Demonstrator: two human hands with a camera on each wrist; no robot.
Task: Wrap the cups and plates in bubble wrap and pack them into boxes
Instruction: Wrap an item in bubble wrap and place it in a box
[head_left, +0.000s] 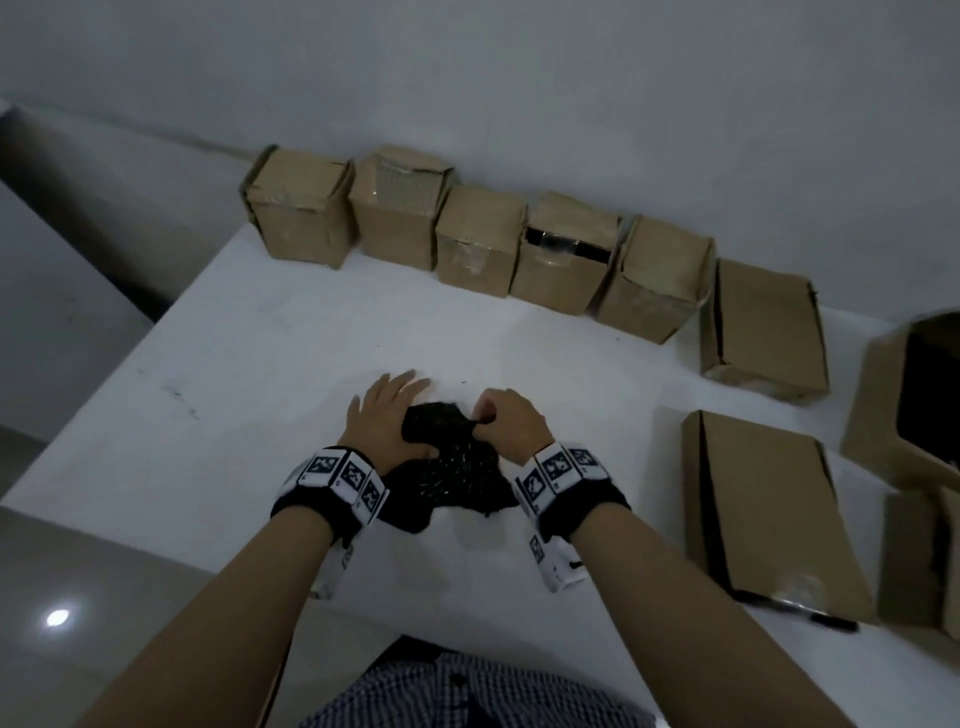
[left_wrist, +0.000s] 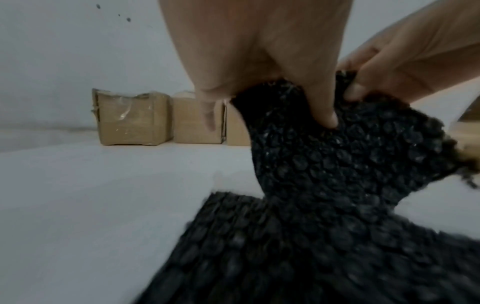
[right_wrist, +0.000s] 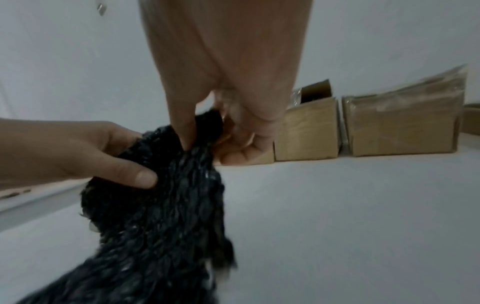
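Two hands at work on one sheet of black bubble wrap (head_left: 447, 462), near the front middle of the white desk (head_left: 249, 353).

Left hand (head_left: 382, 415): fingers mostly straight and spread, palm lying over the wrap's left side, thumb pressed into the bubbles. Right hand (head_left: 506, 423): fingers curled, pinching a gathered fold at the wrap's top edge.

Step in hand, by judgement: wrapping, with the sheet being drawn up and bunched round something. No cup or plate shows in any view; whether one sits inside the bundle cannot be told.

Next move, by judgement: fold the loose lower skirt of the sheet in, close the bundle, then carry it to an open box. The large open carton (head_left: 914, 395) at the right edge looks the nearest candidate.

Stock also present: row of small cardboard boxes (head_left: 467, 234) along the wall, some taped; two flat boxes (head_left: 769, 504) on the right.

View notes:
- Head view alone gives the full layout, both wrist bands and the boxes on the right.
- Left wrist view alone shows the bubble texture clearly and the left thumb (left_wrist: 324, 111) dug into the wrap.
- Right wrist view alone shows the right fingers (right_wrist: 182, 131) closing the pinch from beneath; it is blurred lower down
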